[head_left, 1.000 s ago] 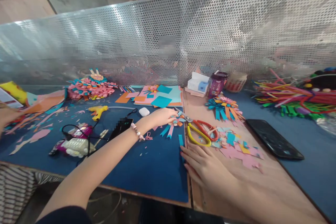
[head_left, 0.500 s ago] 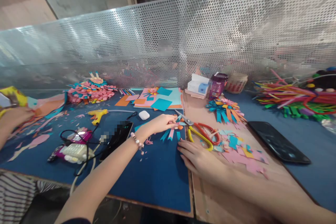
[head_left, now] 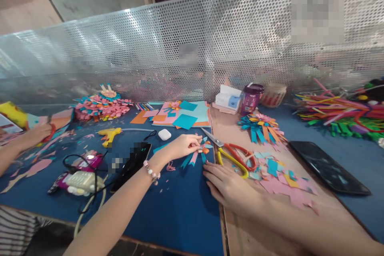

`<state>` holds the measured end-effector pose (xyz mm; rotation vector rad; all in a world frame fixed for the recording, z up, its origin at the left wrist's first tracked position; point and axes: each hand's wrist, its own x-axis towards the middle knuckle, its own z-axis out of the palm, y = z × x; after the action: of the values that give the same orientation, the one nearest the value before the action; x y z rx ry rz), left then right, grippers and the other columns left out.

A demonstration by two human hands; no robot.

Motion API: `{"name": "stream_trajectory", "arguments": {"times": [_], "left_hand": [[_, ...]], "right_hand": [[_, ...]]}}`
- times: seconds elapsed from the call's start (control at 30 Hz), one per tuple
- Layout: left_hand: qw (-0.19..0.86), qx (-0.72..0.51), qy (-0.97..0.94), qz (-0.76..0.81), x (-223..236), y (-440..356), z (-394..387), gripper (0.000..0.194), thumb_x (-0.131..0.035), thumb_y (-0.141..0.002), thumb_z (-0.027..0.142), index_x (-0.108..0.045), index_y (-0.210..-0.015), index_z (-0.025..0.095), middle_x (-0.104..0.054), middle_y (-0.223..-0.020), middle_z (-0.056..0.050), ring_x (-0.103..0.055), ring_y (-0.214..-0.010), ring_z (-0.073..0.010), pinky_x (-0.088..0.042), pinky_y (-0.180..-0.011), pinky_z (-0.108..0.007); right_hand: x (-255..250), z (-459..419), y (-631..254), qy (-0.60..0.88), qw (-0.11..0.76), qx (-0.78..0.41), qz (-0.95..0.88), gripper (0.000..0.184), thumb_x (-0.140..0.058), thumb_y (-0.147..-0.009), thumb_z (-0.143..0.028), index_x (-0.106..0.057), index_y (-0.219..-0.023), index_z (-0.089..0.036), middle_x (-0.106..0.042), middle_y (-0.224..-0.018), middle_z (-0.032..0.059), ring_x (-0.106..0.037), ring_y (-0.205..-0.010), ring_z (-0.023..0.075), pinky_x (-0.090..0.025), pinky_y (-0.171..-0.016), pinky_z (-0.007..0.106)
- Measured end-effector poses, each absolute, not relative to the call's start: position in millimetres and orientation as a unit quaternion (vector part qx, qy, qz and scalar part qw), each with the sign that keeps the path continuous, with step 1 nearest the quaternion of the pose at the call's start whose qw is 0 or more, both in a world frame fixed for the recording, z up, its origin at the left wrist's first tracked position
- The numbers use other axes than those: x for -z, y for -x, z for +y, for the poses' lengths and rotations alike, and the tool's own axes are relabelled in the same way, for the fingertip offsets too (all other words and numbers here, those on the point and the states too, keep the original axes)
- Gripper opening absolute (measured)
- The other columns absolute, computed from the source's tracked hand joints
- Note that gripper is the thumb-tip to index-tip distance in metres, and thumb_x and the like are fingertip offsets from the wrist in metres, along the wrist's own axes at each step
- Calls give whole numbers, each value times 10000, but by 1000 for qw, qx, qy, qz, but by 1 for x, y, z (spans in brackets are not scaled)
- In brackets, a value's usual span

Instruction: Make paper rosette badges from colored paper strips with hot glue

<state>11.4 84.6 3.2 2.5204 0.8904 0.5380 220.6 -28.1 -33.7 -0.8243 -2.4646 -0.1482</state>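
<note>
My left hand [head_left: 188,145], with a beaded bracelet at the wrist, pinches a small paper flower [head_left: 205,149] of orange and blue petals. Pink and blue paper strips [head_left: 192,159] fan out below the flower onto the blue table. My right hand [head_left: 224,179] lies nearly flat just below, fingers stretched out, its fingertips at the end of a blue strip. Just right of the flower lie scissors with orange handles [head_left: 241,153] and a pair with yellow handles [head_left: 234,162]. Paper scraps [head_left: 279,178] are scattered beyond my right wrist.
A perforated metal screen [head_left: 135,48] stands behind. Left are a yellow glue gun [head_left: 108,135], a phone [head_left: 132,167], cables and a paper-flower pile [head_left: 100,106]. A co-worker's hand [head_left: 40,134] is far left. Right are a finished flower [head_left: 259,127], a purple cup [head_left: 251,98] and a black phone [head_left: 328,167].
The view has shifted slightly. My left hand stays at the flower, which now shows more of its petals. At far left, the co-worker's hand has moved right and a red handle shows at it.
</note>
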Motion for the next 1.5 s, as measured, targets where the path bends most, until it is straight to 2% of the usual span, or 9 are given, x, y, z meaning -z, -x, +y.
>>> {"name": "stream_trajectory", "arguments": {"times": [0.37,1.13,1.5], "left_hand": [[182,-183,-916,308,-2,-17,78,202,-540,-899,279,-712,-880,175,-624,-1235,-86,-538,-1214,-222,-449,-964,-286],[183,-170,-910,331,-8,-18,70,189,-570,-883,285,-706,-947,171,-585,-1291,-102,-508,-1246,-208,-442,-992,-295],[170,-199,-913,312,5,-14,77,189,-564,-885,293,-708,-924,178,-616,-1248,-92,-522,-1230,-198,-419,-1022,-295]], "right_hand": [[30,-28,-221,315,229,39,-920,337,-420,-913,-164,-634,-1154,-66,-642,-1182,171,-578,-1158,264,-514,-966,396],[29,-28,-220,321,240,32,-915,351,-428,-907,-165,-609,-1189,-61,-620,-1214,189,-559,-1181,274,-523,-953,421],[31,-29,-220,326,245,43,-912,351,-412,-914,-175,-604,-1191,-73,-629,-1198,180,-571,-1165,269,-537,-934,418]]}}
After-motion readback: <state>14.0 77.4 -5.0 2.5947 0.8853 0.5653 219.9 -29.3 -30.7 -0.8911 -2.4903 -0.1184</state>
